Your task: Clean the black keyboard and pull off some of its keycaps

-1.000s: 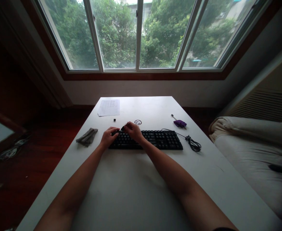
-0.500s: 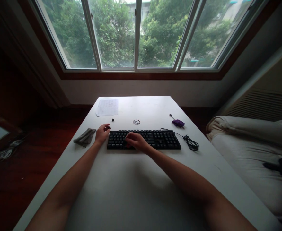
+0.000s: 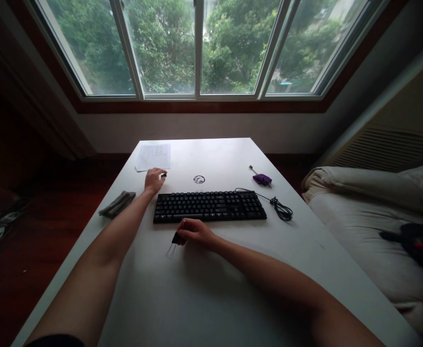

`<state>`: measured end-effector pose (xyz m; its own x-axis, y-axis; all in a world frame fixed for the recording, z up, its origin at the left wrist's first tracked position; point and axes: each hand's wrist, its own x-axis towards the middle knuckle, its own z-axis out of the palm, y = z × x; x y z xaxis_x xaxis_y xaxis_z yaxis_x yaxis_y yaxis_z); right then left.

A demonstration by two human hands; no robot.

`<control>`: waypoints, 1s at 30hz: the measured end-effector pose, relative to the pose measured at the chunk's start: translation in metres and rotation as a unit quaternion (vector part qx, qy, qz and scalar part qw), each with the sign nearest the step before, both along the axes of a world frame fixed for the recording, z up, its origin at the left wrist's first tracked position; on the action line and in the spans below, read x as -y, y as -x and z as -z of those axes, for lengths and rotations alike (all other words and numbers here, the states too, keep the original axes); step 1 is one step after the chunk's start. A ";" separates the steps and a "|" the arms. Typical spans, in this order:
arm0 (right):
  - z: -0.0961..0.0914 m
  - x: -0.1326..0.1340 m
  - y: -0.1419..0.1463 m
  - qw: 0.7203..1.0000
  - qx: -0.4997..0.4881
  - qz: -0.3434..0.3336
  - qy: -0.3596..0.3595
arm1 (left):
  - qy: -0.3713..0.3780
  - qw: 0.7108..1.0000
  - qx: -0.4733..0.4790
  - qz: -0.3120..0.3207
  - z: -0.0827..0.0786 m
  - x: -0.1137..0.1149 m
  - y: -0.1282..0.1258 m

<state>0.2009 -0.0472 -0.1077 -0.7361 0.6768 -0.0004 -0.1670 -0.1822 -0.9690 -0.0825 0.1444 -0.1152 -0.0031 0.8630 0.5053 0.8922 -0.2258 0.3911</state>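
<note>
My left hand rests near the paper, thumb and fingers closed around a small black keycap; whether a second keycap lies there is hidden. In front of the keyboard's near edge, my right hand grips a keycap puller by its black handle, its thin wire loops pointing down and toward me. The black keyboard lies flat across the white table between my hands.
A grey cloth lies left of the keyboard. Printed paper is at the back left. A round thin piece lies behind the keyboard. To the right are a coiled cable, a purple bundle and a small brush-like stick.
My left hand has moved away from the keyboard's left corner to where a keycap lay on the table. My right hand has drawn back off the keys toward me with the puller.
</note>
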 end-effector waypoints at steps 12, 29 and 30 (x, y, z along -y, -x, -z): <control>-0.003 0.000 -0.001 1.000 -0.001 -0.007 0.010 | 0.065 0.998 0.008 0.012 0.017 -0.025 -0.004; -0.003 0.000 -0.001 1.000 0.003 -0.006 0.019 | 0.057 0.998 -0.032 0.005 0.013 -0.027 0.017; -0.002 0.000 -0.001 1.000 0.003 -0.006 0.020 | 0.055 0.998 -0.033 0.004 0.014 -0.028 0.019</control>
